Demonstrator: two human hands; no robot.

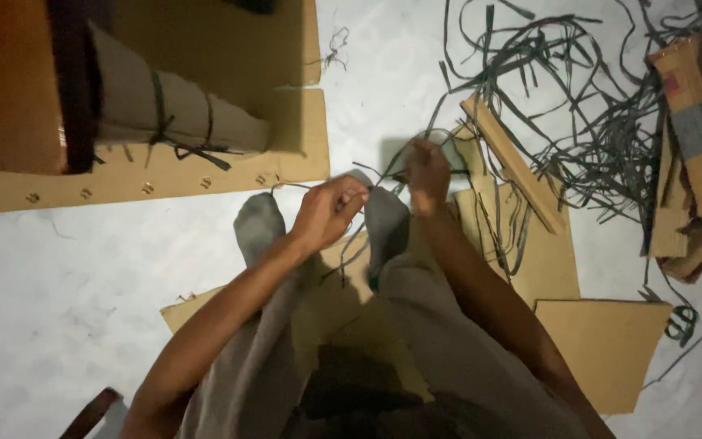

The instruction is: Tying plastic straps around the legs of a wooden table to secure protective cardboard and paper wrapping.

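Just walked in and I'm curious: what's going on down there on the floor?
A person sits on the floor, both hands working a dark strap. The left hand and right hand pinch it above their socked feet. A tangle of straps lies to the right, flat cardboard sheets under and beside the legs, and a tied cardboard bundle at upper left.

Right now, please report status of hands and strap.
Left hand and right hand both pinch dark strap. Loose strap pile to the right. Cardboard sheets underfoot.

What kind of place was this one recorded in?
Probably a floor-level packing or craft workspace, perhaps at home: flat cardboard sheets on a pale floor, a tangle of dark straps, and a tied cardboard bundle.
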